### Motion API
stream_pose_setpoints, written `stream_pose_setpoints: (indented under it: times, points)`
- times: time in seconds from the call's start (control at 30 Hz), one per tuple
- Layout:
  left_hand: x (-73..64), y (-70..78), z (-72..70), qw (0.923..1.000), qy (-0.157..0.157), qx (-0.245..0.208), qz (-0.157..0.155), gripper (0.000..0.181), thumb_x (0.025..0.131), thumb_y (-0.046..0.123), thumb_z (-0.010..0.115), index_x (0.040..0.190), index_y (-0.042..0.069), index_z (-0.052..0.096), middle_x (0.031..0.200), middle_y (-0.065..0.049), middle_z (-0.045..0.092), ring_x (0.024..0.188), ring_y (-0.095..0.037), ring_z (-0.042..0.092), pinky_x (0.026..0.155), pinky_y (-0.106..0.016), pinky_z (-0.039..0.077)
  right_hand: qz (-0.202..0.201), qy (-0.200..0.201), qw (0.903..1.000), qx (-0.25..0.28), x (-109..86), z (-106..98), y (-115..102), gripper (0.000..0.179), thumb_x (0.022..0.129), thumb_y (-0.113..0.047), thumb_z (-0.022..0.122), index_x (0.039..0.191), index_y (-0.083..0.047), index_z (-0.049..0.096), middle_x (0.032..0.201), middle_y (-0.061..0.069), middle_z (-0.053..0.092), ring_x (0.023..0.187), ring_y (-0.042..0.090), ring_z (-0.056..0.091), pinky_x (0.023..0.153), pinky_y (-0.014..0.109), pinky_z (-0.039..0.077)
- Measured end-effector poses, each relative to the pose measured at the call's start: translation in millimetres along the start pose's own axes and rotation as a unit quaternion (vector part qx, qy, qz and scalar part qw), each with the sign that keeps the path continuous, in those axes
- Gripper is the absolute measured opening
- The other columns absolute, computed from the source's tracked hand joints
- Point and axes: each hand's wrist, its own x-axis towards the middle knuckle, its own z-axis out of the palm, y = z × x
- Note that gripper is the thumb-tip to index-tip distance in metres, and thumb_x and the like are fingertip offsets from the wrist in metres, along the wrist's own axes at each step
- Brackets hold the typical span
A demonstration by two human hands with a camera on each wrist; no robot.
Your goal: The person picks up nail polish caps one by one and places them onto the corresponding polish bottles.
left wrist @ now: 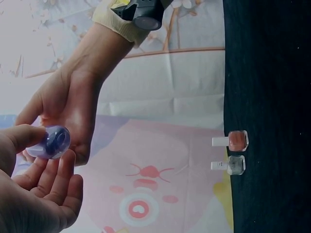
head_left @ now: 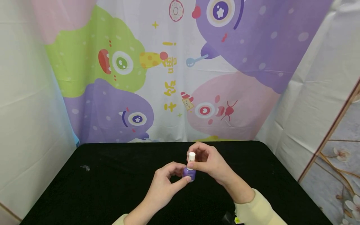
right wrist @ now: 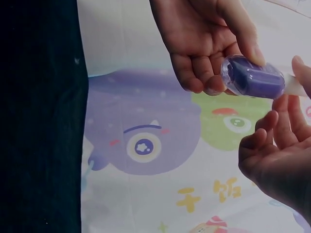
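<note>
A small nail polish bottle (head_left: 189, 173), purple with a white cap (head_left: 192, 156), is held upright over the black table, between both hands. My left hand (head_left: 168, 182) pinches its glass body between thumb and fingers. The thumb and fingers of my right hand (head_left: 210, 161) grip the white cap from the other side. In the right wrist view the purple bottle (right wrist: 255, 80) lies sideways across the picture, its cap (right wrist: 294, 85) partly behind the right fingers. The left wrist view looks at the bottle's base (left wrist: 57, 141), and the cap is hidden there.
Two more nail polish bottles, one orange-red (left wrist: 238, 141) and one grey (left wrist: 236, 165), stand side by side on the black table (head_left: 112, 187); the head view does not show them. A cartoon curtain (head_left: 168, 125) hangs behind the table. A pale smudge (head_left: 85, 168) marks the tabletop's left.
</note>
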Motion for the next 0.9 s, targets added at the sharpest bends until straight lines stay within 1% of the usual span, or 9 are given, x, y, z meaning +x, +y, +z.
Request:
stream_pose_setpoints:
  times: [0.1,0.2,0.3,0.47,0.67,0.8,0.9]
  points:
    - [0.2,-0.6,-0.5,1.0,0.0,-0.002,0.002,0.02,0.081,0.021,0.074,0.099,0.021,0.066,0.094,0.007,0.066,0.084,-0.01,0.063,0.078,-0.027,0.051,-0.01,-0.017,0.9998,0.006,-0.6,-2.2,1.2,0.026,0.085,-0.006,0.064,0.11,-0.011,0.061,0.099,0.004,0.064,0.085,0.014,0.061,0.072,0.028,0.052]
    - [0.3,-1.2,-1.3,1.0,-0.001,-0.008,0.005,0.02,0.081,0.021,0.073,0.1,0.02,0.066,0.094,0.006,0.066,0.085,-0.01,0.064,0.079,-0.027,0.052,-0.014,-0.03,0.9993,0.017,-1.4,-4.6,0.8,0.032,0.087,-0.005,0.062,0.119,-0.007,0.059,0.106,0.006,0.066,0.091,0.017,0.063,0.077,0.03,0.053]
    - [0.6,-1.8,-2.0,0.9999,-0.001,-0.014,0.01,0.02,0.082,0.02,0.073,0.1,0.018,0.066,0.095,0.005,0.067,0.085,-0.011,0.064,0.079,-0.028,0.052,-0.015,-0.042,0.9986,0.027,-1.6,-6.6,0.0,0.034,0.09,-0.003,0.058,0.124,-0.002,0.056,0.11,0.007,0.067,0.094,0.02,0.063,0.081,0.034,0.054]
    - [0.8,-2.7,-2.4,0.9997,-0.005,-0.017,0.015,0.02,0.082,0.019,0.072,0.101,0.016,0.066,0.096,0.003,0.067,0.085,-0.011,0.064,0.079,-0.029,0.053,-0.017,-0.067,0.9968,0.04,-0.9,-8.6,-0.5,0.037,0.093,-0.002,0.054,0.129,0.003,0.05,0.114,0.008,0.067,0.102,0.023,0.064,0.089,0.039,0.052]
    - [0.0,-1.3,-3.0,0.9998,-0.007,-0.015,0.008,0.02,0.082,0.019,0.072,0.101,0.015,0.066,0.096,0.001,0.067,0.085,-0.011,0.064,0.08,-0.027,0.052,-0.023,-0.094,0.9946,0.037,-0.6,-8.9,-1.1,0.036,0.096,-0.003,0.049,0.13,0.008,0.047,0.115,0.007,0.067,0.106,0.024,0.063,0.092,0.04,0.05]
    - [-0.7,-2.1,-3.1,0.9998,-0.012,-0.009,0.016,0.02,0.083,0.02,0.072,0.1,0.011,0.066,0.095,-0.002,0.067,0.085,-0.012,0.064,0.08,-0.025,0.051,-0.028,-0.1,0.9937,0.042,-1.6,-8.9,-0.6,0.031,0.096,-0.002,0.048,0.124,0.01,0.051,0.11,0.006,0.069,0.104,0.022,0.064,0.092,0.038,0.05]
    - [-0.8,-2.7,-3.8,0.9996,-0.017,-0.008,0.02,0.021,0.083,0.021,0.071,0.1,0.011,0.066,0.095,-0.003,0.067,0.086,-0.012,0.063,0.08,-0.025,0.051,-0.033,-0.103,0.9929,0.051,-1.4,-8.7,-0.1,0.026,0.095,-0.001,0.048,0.119,0.007,0.055,0.108,0.005,0.07,0.102,0.02,0.065,0.092,0.037,0.05]
